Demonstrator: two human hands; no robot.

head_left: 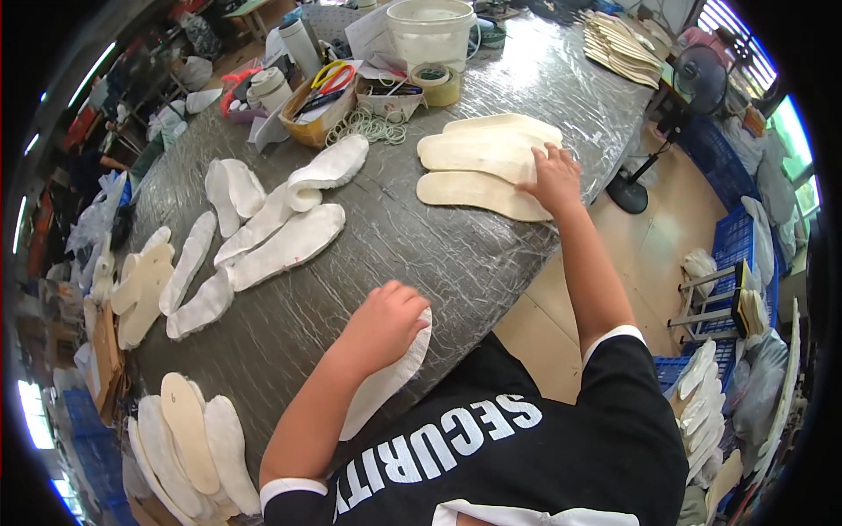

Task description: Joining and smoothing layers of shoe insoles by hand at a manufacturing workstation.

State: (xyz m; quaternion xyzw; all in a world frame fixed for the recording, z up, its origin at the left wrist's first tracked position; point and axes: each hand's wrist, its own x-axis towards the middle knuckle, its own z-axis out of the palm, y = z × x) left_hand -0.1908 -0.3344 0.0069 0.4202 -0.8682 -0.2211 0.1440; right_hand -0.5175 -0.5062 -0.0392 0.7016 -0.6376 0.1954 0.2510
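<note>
two bare hands work at a grey table wrapped in wrinkled clear film. the left hand is curled closed over a white fuzzy insole that lies at the near edge of the table, just in front of the person's black shirt; the fingers press down on its upper end, and part of the insole pokes out below the hand. the right hand reaches farther out, fingers spread flat and open on a small stack of cream insoles lying near the right edge of the table; it rests on them without closing round any. several more white fuzzy insoles lie scattered across the middle of the table, well apart from both hands. beyond them stand a wicker basket holding scissors, a loose heap of rubber bands, a roll of tape and a white bucket
</note>
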